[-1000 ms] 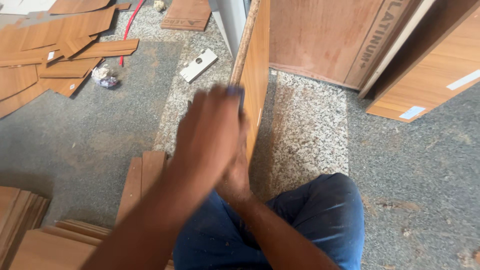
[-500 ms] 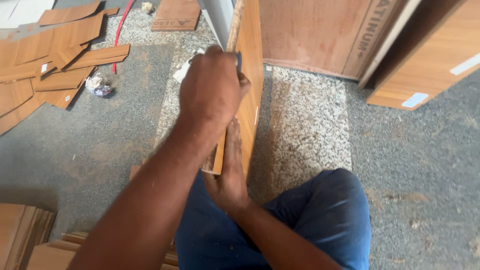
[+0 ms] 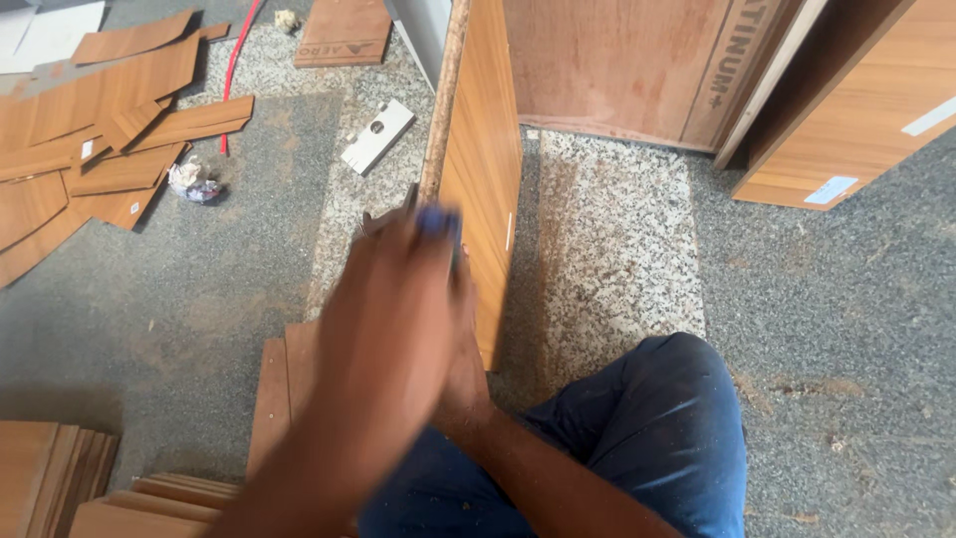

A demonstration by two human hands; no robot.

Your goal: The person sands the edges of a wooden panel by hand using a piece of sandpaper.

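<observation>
The left hand [image 3: 393,319] is blurred across the middle of the view, its fingers curled together round a small tool with a blue end [image 3: 435,221] and a thin grey metal part poking out to the side — what kind of tool it is cannot be told through the blur. The tool sits at the fingertips, right against the raw, pale edge of a tall brown laminated wooden board [image 3: 483,179] that stands on its edge on the floor and runs away from the fingers toward the top of the view.

The right hand [image 3: 463,374] lies just under and behind the left one, mostly hidden by it; it presses against the near lower end of the board, but whether its fingers are wrapped round the board or laid flat cannot be told. Below both hands a knee in blue denim trousers [image 3: 647,438] rests on the speckled grey stone floor [image 3: 607,259].

Beyond the fingertips and off to their left lies a small white rectangular plate with holes [image 3: 377,135], flat on the floor — further that way is a scatter of brown laminate offcuts [image 3: 110,120] and a crumpled bit of wrapping [image 3: 189,181]. Nearer, beside the left forearm, sit narrow brown wooden strips [image 3: 284,389] and a stack of cut boards [image 3: 60,478]. Past the standing board leans a large reddish plywood sheet [image 3: 617,60].
</observation>
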